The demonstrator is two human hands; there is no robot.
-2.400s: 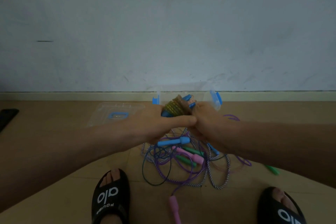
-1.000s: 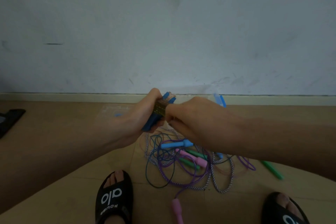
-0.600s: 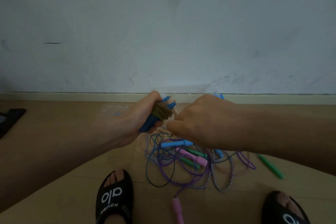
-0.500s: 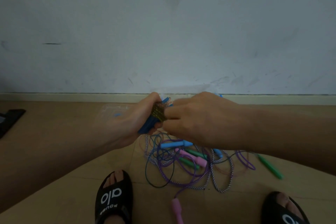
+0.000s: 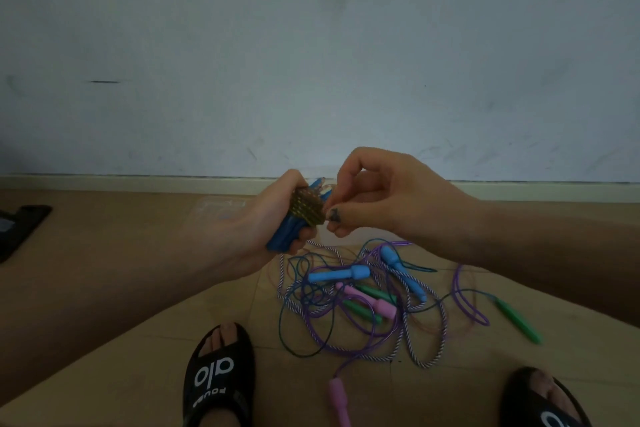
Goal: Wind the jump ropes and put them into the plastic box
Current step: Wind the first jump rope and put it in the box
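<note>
My left hand [image 5: 256, 232] grips a wound jump rope [image 5: 306, 208]: blue handles side by side with yellowish cord coiled round them. My right hand [image 5: 384, 194] is level with it on the right, fingertips pinching the cord's end at the coil. Below the hands, a tangle of loose jump ropes [image 5: 363, 305] lies on the floor, with blue, pink and green handles and purple, striped and dark cords. The clear plastic box is mostly hidden behind my hands; its clear lid [image 5: 221, 208] lies flat to the left.
A green handle [image 5: 517, 321] lies apart at the right and a pink handle [image 5: 339, 399] near the bottom. My feet in black sandals [image 5: 218, 378] flank the pile. A dark object [image 5: 20, 229] sits at the left edge. The wall stands close behind.
My right hand has lifted and turned, from covering the coil to pinching the cord end at its right side. My left hand keeps its hold on the bundle.
</note>
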